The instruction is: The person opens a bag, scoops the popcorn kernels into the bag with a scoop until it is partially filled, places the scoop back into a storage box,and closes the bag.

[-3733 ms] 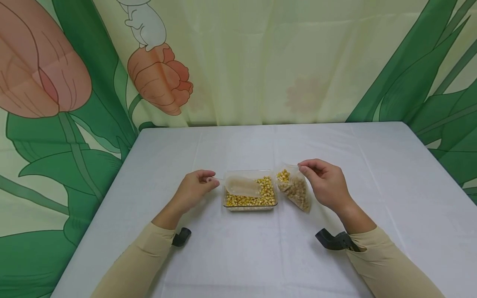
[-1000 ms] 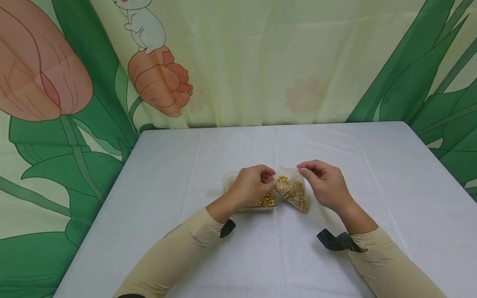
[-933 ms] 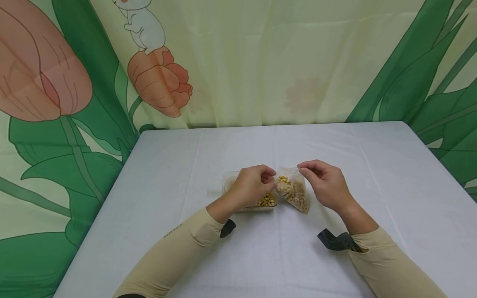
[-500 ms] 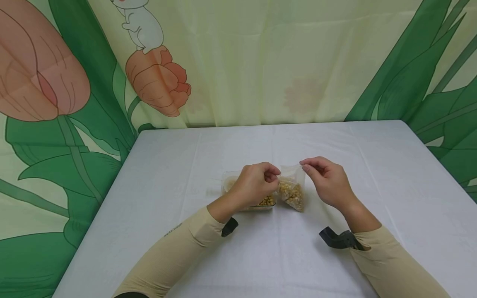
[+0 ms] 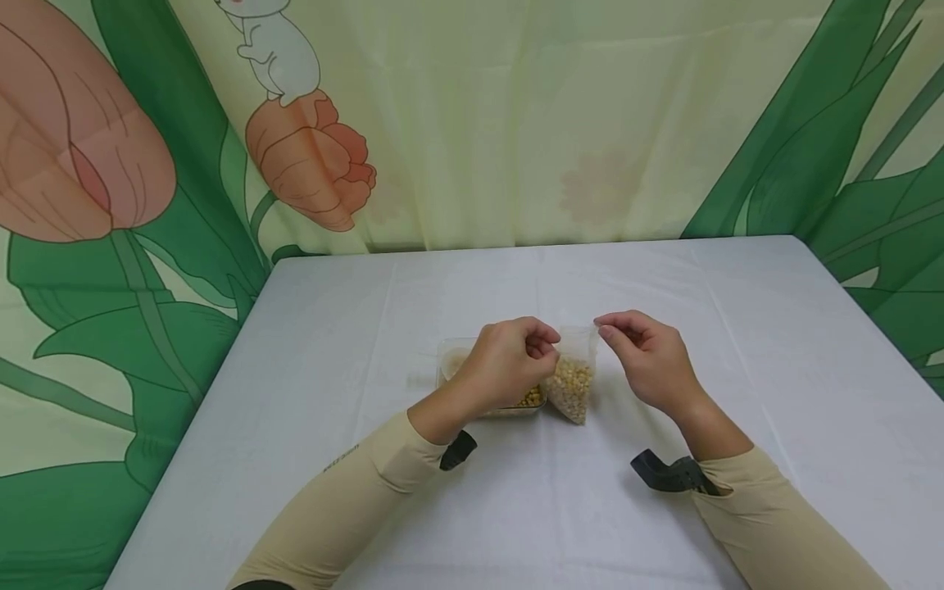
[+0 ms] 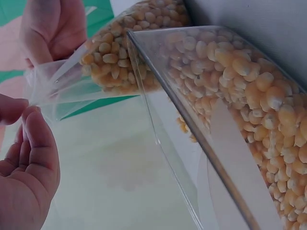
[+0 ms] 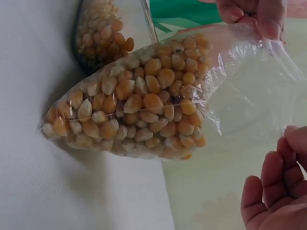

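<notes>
A clear plastic bag (image 5: 571,383) of corn kernels hangs between my hands, bulging at its lower end. My left hand (image 5: 509,360) pinches one side of its mouth between thumb and fingertip. The opposite top corner is pinched by my right hand (image 5: 649,360), its other fingers loosely curled. In the right wrist view the bag's upper part is bare film, with kernels (image 7: 144,100) packed below. Left of the bag stands a clear rectangular box (image 5: 544,401) of loose kernels, largely covered by my left hand and wrist. A translucent scoop (image 5: 455,360) lies in it, mostly hidden.
A white cloth (image 5: 472,508) covers the table, whose far edge meets a printed curtain (image 5: 472,123). The scoop's clear handle (image 5: 422,369) sticks out past the box's left side. Black wrist mounts (image 5: 667,474) sit below both hands.
Since the earliest frame, my left hand has left the scoop in the box and moved right to the bag. Lately the bag has straightened and shifted slightly left, its kernels settling lower.
</notes>
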Motion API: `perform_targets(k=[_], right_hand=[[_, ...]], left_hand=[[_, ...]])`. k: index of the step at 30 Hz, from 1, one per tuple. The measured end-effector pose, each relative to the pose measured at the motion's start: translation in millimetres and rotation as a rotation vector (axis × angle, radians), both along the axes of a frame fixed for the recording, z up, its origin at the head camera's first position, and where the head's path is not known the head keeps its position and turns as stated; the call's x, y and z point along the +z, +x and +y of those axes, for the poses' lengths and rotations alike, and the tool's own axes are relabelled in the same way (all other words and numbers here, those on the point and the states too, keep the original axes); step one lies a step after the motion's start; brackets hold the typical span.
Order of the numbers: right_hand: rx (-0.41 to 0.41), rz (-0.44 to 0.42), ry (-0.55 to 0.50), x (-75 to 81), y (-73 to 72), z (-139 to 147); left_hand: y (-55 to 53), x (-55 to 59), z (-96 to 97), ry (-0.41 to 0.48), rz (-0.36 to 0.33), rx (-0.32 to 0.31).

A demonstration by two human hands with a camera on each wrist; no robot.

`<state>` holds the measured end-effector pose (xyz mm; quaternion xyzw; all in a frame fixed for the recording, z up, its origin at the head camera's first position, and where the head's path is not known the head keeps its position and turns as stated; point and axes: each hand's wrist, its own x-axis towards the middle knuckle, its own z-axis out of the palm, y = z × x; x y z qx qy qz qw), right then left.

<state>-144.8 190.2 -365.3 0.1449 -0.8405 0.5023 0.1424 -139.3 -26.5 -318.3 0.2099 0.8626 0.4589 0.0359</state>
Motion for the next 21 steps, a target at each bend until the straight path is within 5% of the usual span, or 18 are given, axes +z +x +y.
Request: perform_targets(k=[4,11,17,21], right_hand=[[-0.034,0.014,-0.015,-0.2,2.1,-1],[-0.208,-0.019,-0.020,4.3,19.4,-6],[-0.169,-0.094,0.050,2.1,33.5,-10],[-0.157,-0.056,0.071,-1.9,36.3,-13]], left_hand=[[0.2,-0.3,0.3,-0.005,-0.006,0.004],[1.9,-0.5,0.3,0.008,-0.008,0.006],[2.6,-0.9,-0.2,0.020,0.001,0.005],[3.2,-0.7,-0.1,0.019,-0.006,0.006]])
